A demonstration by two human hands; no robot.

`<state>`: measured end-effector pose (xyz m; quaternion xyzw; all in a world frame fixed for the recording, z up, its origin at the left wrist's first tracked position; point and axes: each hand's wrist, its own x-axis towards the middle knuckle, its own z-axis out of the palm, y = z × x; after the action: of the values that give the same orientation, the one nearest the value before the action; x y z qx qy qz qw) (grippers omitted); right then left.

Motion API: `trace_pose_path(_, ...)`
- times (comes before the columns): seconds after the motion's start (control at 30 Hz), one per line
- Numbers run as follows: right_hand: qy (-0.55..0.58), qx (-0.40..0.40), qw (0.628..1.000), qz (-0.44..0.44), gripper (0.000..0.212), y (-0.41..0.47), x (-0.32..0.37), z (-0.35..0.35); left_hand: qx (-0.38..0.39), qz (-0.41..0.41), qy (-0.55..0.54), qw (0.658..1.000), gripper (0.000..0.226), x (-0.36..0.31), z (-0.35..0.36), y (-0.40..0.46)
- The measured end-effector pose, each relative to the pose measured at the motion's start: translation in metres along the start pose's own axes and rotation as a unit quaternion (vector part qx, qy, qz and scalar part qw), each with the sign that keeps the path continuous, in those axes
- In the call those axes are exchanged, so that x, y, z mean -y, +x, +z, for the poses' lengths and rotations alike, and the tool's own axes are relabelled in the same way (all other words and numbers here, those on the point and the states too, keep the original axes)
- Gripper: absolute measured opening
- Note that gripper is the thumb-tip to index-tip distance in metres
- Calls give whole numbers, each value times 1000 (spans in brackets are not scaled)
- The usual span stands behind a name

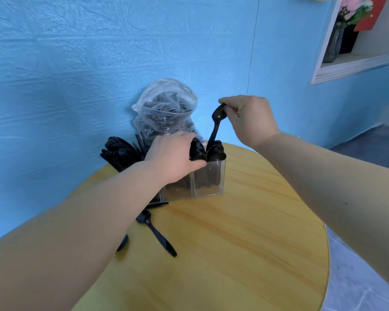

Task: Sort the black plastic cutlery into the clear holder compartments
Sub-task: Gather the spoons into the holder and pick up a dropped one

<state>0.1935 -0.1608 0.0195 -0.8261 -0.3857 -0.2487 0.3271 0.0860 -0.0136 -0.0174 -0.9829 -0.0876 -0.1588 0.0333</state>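
Right hand (248,118) pinches 1 spoon (216,125) by its bowl, handle pointing down into the holder (208,180) rightmost compartment directly below. Left hand (174,159) grips the spoon stack (198,150) there.

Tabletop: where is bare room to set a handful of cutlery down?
Bare wood spans the table right of and in front of the holder, out to its edge. Crowded: loose spoon by the left forearm, bag and hands behind.
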Motion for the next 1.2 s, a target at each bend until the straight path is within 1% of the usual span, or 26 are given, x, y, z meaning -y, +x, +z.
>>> trace_pose_path(0.13,-24,90,996,3,31,-4,-8,13,-24,6,-10,1000,61,-4,2,-1)
trace_pose_path(0.23,-24,173,985,12,35,-8,-13,18,-35,10,-11,999,60,-4,3,-1)
trace_pose_path(0.3,16,244,968,54,42,-12,-16,20,-38,11,-8,999,61,-3,5,-1)
trace_pose_path(0.33,48,276,957,77,50,-15,-17,19,-39,9,-6,999,61,-3,5,-2)
trace_pose_path(0.4,120,314,934,117,70,-18,-18,16,-40,7,-4,999,61,-3,6,-1)
trace_pose_path(0.43,140,328,925,131,74,-20,-19,15,-41,8,-3,999,61,-3,6,-1)
trace_pose_path(0.47,148,342,918,137,75,-22,-20,14,-42,9,-2,999,61,-3,6,-1)
trace_pose_path(0.53,121,369,913,128,71,-27,-22,15,-44,10,-1,999,61,-3,6,-1)
trace_pose_path(0.6,81,368,920,106,69,-32,-23,19,-47,12,2,999,61,-3,7,-1)
trace_pose_path(0.73,46,342,935,78,67,-35,-17,21,-46,9,8,999,67,-2,9,0)
trace_pose_path(1.07,10,308,950,50,72,-41,-15,12,-50,15,3,999,75,0,2,-12)
trace_pose_path(1.13,4,280,959,32,70,-44,-11,6,-64,21,-12,998,75,1,-1,-20)
trace_pose_path(1.2,7,233,972,3,67,-50,-3,-1,-95,31,-31,995,73,4,-5,-33)
